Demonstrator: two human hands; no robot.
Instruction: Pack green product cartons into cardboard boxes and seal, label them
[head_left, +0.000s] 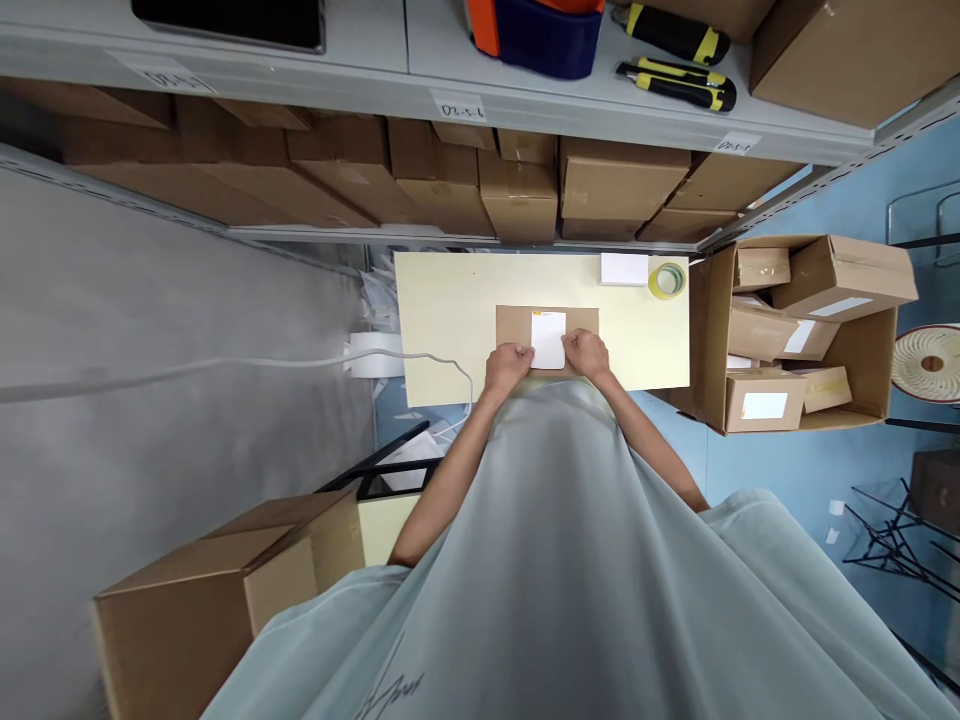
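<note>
A white label (548,342) with a small yellow mark at its top lies on or just above a brown cardboard box (512,325). My left hand (509,366) pinches the label at its lower left edge. On the opposite side, my right hand (586,354) has its fingers closed at the label's right edge. The box rests on the pale yellow table (450,310), close to my body. Whether the label is stuck down, I cannot tell.
A roll of tape (667,281) and a white stack (624,269) sit at the table's back right. Right of the table, a large carton (712,330) holds several boxes. A shelf (360,65) with knives (675,85) spans overhead. A white cable (337,362) reaches the table's left side.
</note>
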